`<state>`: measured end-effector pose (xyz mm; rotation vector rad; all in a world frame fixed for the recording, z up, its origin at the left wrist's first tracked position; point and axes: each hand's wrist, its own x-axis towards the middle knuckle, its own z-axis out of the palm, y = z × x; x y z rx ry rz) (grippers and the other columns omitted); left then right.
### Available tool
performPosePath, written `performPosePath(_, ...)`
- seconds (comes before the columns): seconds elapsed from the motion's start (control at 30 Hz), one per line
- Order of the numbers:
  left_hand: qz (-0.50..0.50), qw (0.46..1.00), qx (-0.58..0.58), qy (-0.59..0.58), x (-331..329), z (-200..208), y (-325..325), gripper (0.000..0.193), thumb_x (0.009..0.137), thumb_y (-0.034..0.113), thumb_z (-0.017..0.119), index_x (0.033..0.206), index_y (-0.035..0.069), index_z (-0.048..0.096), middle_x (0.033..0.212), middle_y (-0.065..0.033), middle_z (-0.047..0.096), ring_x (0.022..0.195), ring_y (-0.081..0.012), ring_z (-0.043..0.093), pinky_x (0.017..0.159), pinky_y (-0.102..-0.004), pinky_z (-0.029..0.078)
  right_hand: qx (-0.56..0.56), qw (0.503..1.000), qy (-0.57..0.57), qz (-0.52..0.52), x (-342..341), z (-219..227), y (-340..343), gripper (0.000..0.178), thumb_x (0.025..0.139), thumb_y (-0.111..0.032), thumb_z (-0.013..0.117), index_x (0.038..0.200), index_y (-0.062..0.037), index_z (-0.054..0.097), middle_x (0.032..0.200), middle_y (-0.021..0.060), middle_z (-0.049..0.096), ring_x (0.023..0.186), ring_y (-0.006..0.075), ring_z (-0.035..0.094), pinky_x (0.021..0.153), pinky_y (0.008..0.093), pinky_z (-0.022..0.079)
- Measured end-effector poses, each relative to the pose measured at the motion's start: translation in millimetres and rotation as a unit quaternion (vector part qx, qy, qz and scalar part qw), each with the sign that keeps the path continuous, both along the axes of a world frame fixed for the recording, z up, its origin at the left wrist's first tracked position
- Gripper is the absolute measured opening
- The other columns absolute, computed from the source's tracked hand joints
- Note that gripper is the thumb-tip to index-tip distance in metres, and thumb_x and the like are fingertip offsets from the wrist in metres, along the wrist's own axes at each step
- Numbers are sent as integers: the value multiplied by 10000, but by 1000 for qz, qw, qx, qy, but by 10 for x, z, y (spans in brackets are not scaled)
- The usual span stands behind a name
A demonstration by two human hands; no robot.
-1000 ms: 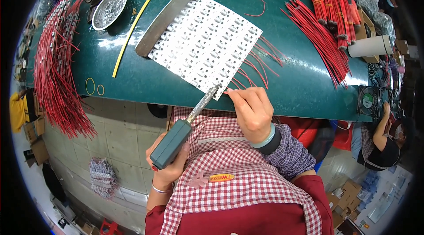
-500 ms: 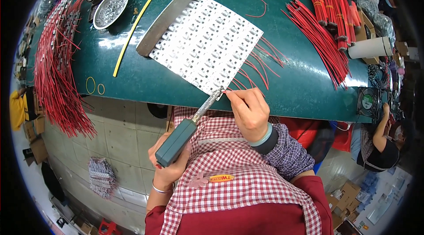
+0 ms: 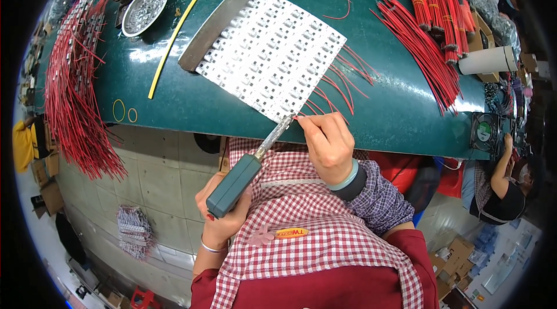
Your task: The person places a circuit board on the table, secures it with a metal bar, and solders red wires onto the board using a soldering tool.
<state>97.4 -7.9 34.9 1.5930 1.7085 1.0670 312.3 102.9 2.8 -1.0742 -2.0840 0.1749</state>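
My left hand is wrapped round the dark green handle of a soldering iron. Its metal tip reaches the near corner of a white circuit board panel covered in rows of small parts. At that same corner, the thumb and fingertips of my right hand pinch a thin red wire, mostly hidden by the fingers. Several other red wires stick out from the panel's right edge. A dark bar lies along the panel's left edge.
A metal bowl and a yellow strip lie left of the panel. Red wire bundles fill the far right, with loose red wires nearer. Wired strips hang over the left edge. A co-worker sits at right.
The soldering iron's tip and my right fingertips have shifted very slightly at the panel's near corner. Both hands keep their holds.
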Motion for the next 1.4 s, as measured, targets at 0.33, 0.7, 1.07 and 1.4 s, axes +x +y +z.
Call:
performPosePath(0.33, 57, 996, -27, -67, -47, -134, -221, 209, 693, -32, 741, 895, -63, 697, 850, -169, 684, 693, -277, 692, 637, -325, 547, 5, 1000, -2, 2, -12, -12, -14, 329, 656, 89, 681, 982, 44, 679, 863, 100, 635, 762, 251, 599, 617, 328, 514)
performPosePath(0.7, 86, 992, -46, -80, -52, -133, -297, 246, 699, -38, 743, 936, -80, 691, 890, -171, 697, 752, -266, 706, 694, -322, 557, 38, 997, 47, 56, -7, -55, -44, 370, 636, 85, 677, 1004, 54, 672, 871, 102, 645, 741, 255, 589, 617, 337, 506)
performPosePath(1.07, 56, 996, -50, -58, -54, -50, -283, 186, 694, -44, 735, 872, -62, 687, 850, -149, 683, 701, -257, 682, 636, -316, 531, -5, 997, 46, 55, -24, -84, -86, 372, 644, 94, 682, 1011, 32, 674, 889, 108, 613, 767, 259, 587, 628, 339, 506)
performPosePath(1.4, 41, 998, -31, -43, -13, -41, -238, 147, 695, -49, 723, 832, -47, 671, 773, -123, 644, 631, -252, 634, 582, -321, 496, -14, 998, 42, 51, -31, -60, -84, 361, 640, 107, 677, 996, 43, 667, 873, 113, 609, 769, 268, 586, 631, 349, 510)
